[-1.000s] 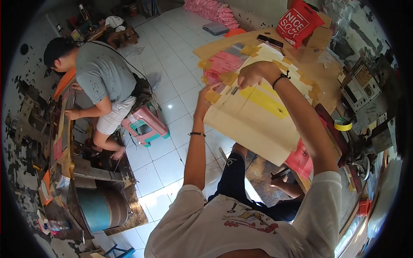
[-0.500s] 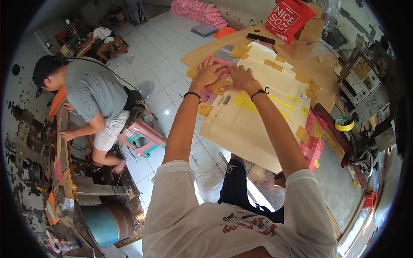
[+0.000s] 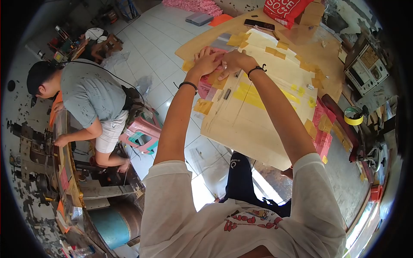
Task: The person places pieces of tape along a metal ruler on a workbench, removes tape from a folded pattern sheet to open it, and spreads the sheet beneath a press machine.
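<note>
A cream, pencil-lined board [image 3: 245, 129] lies at a slant on the table, with tan tape pieces [image 3: 275, 52] along its edges and a yellow strip [image 3: 245, 95] across it. My left hand [image 3: 207, 63] rests on the pink patch [image 3: 207, 90] at the board's far left edge, fingers stretched out. Beside it, my right hand [image 3: 235, 62] has its fingers drawn together, its thumb pointing down toward the tan tape; whatever it pinches is too small to make out. A small dark grey piece [image 3: 227, 93] lies on the board just below both hands.
A phone [image 3: 259, 24] and a red bag [image 3: 286, 10] sit at the table's far side. To the right are a yellow tape roll [image 3: 353, 116] and a metered device [image 3: 365, 71]. A co-worker [image 3: 92, 92] sits left beside a pink stool [image 3: 140, 129]; another person is farther back.
My right hand has gone from spread fingers to fingers drawn together, close against the left hand. My left hand stays at the board's edge. The view has shifted slightly.
</note>
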A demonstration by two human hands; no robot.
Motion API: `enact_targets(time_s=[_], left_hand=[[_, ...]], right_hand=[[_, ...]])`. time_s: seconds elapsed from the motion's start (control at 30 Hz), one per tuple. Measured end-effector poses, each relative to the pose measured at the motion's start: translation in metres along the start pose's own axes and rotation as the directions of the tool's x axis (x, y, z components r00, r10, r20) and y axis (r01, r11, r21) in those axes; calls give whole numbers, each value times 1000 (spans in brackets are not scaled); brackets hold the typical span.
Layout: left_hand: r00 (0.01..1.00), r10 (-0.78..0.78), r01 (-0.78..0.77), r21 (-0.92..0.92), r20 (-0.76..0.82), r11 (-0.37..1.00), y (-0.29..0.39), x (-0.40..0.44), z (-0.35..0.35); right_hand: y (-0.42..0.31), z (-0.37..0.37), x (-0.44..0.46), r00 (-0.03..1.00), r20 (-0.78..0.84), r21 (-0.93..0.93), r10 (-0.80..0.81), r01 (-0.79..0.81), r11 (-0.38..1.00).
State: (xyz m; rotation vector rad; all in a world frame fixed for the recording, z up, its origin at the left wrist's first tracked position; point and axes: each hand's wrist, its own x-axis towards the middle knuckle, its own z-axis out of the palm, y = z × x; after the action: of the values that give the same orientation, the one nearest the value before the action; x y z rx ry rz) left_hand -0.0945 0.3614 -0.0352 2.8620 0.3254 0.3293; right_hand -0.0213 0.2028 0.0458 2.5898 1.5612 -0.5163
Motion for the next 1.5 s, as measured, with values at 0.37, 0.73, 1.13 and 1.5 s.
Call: enact_targets(time_s=[0.37, 0.73, 1.13, 1.5], left_hand=[[1000, -4, 4, -15, -1, 1000, -9, 10, 11], [1000, 22, -22, 51, 1, 998, -13, 12, 18], [1000, 13, -13, 25, 16, 1000, -7, 11, 10], [997, 59, -54, 97, -44, 994, -15, 12, 22]], right_hand=[[-13, -3, 5, 999, -38, -10, 20, -20, 1000], [-7, 21, -7, 975, -187, -29, -123, 119, 992], [-19, 13, -13, 983, -175, 7, -51, 53, 999], [-19, 34, -3, 949, -290, 31, -119, 134, 991]])
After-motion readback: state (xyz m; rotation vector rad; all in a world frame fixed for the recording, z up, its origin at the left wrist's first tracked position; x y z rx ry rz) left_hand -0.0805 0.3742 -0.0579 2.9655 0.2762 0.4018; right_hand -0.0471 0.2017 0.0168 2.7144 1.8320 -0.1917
